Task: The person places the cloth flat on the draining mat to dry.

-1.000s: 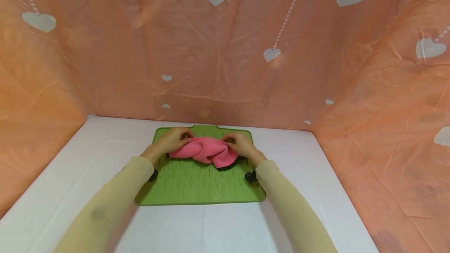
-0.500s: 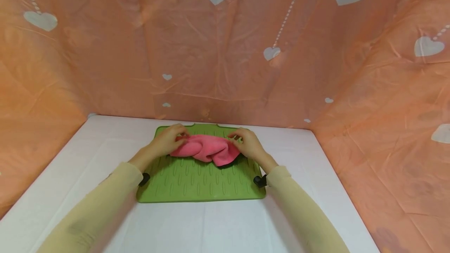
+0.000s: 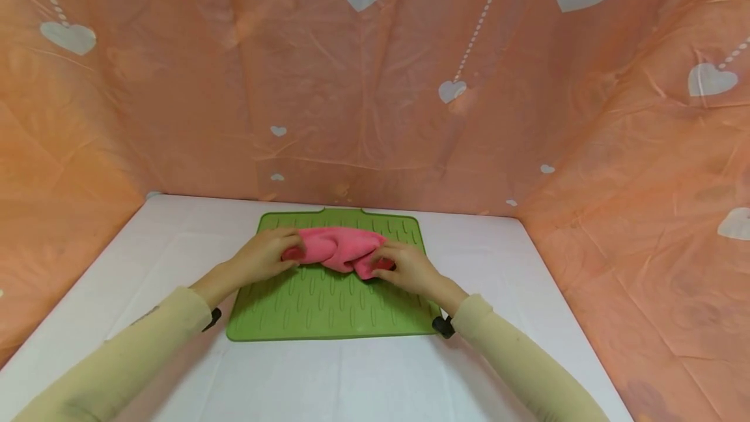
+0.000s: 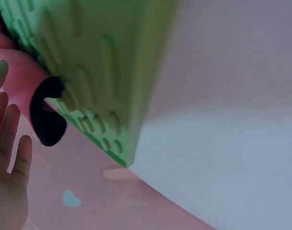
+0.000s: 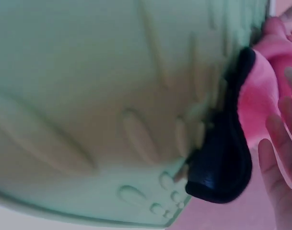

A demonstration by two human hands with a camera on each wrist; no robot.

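Note:
A pink twisted fabric piece with a black lining lies bunched across the upper part of a green ridged mat. My left hand is at its left end, thumb and fingers parted around that end. At the right end is my right hand, thumb below and fingers above, also parted. In the left wrist view the black lining curls outward beside the relaxed fingers. The right wrist view shows a curved black flap on the mat, next to my loosely extended fingers.
The mat lies on a white-covered table. Orange sheeting with pale hearts rises behind and at both sides. A black wrist strap shows at my right sleeve.
My hands have let go of the fabric's upper edge and come down toward me, to its left and right ends. The fabric has stayed nearly in place.

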